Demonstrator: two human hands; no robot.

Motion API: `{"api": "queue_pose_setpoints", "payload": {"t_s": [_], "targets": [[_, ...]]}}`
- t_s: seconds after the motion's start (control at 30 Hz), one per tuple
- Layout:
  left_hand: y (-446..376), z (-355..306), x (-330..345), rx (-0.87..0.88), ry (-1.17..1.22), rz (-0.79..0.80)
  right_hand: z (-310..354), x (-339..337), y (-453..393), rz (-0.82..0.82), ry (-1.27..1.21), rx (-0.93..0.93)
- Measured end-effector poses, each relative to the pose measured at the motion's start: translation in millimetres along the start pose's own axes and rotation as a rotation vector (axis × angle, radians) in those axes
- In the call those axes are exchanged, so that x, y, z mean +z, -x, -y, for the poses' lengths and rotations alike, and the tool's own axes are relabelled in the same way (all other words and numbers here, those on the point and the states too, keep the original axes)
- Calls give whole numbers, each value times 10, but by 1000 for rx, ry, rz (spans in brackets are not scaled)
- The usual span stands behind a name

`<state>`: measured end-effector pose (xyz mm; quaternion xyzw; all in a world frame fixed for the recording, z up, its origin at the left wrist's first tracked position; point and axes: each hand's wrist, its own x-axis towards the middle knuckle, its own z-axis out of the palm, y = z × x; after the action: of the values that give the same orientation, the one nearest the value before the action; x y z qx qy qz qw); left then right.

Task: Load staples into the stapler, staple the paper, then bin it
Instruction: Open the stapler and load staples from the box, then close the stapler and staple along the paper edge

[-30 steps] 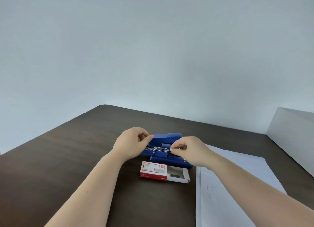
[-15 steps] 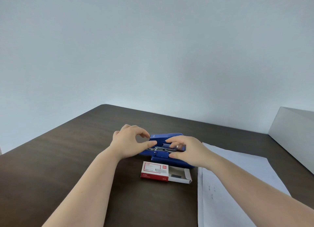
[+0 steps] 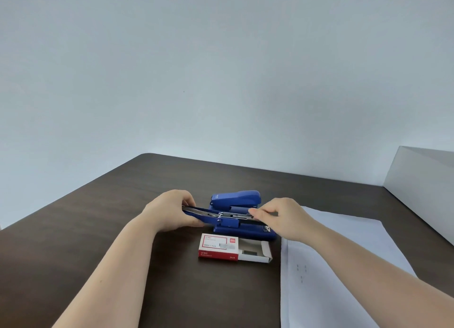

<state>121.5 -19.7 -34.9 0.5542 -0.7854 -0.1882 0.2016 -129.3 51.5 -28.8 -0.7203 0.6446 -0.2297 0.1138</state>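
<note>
A blue stapler [image 3: 242, 229] lies on the dark table [image 3: 86, 229], opened up. Its long blue arm is swung out to the left, and my left hand [image 3: 169, 212] grips the end of that arm. My right hand [image 3: 282, 217] sits over the stapler's right end with its fingertips pinched at the bare metal staple channel; whether a staple strip is between them is hidden. Just behind the channel stands a blue rounded stapler cover [image 3: 235, 198]. A red and white staple box [image 3: 218, 248] lies in front with its tray slid out to the right. White paper [image 3: 344, 266] lies at the right.
A white box-like container [image 3: 422, 187] stands at the table's far right edge. A plain pale wall rises behind the table. My two forearms reach in from the bottom of the view.
The stapler's arm has been swung out to the left in my left hand. My right hand has shifted right along the metal channel. The view has tilted slightly.
</note>
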Motion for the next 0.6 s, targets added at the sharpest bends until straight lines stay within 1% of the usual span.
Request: {"api": "queue_pose_setpoints", "payload": {"t_s": [0.07, 0.13, 0.2, 0.27, 0.37, 0.47, 0.53, 0.6], "targets": [[23, -33, -59, 26, 73, -64, -32, -3, 23, 18, -95, 86], [62, -100, -125, 55, 167, -153, -44, -2, 45, 19, -235, 114], [104, -198, -171, 80, 293, -226, -48, -39, 66, -45, -379, 111], [124, -317, -163, 117, 428, -257, -99, -107, 63, -155, -433, 113], [109, -502, -52, 158, 552, -261, -261, -208, 40, -271, -369, 136], [54, -713, 89, 176, 587, -211, -507, -222, 0, -264, -230, 186], [11, -860, 177, 225, 499, -133, -694, -216, -34, -257, -126, 228], [-29, -978, 294, 292, 339, -5, -856, -217, -51, -268, -15, 246]]}}
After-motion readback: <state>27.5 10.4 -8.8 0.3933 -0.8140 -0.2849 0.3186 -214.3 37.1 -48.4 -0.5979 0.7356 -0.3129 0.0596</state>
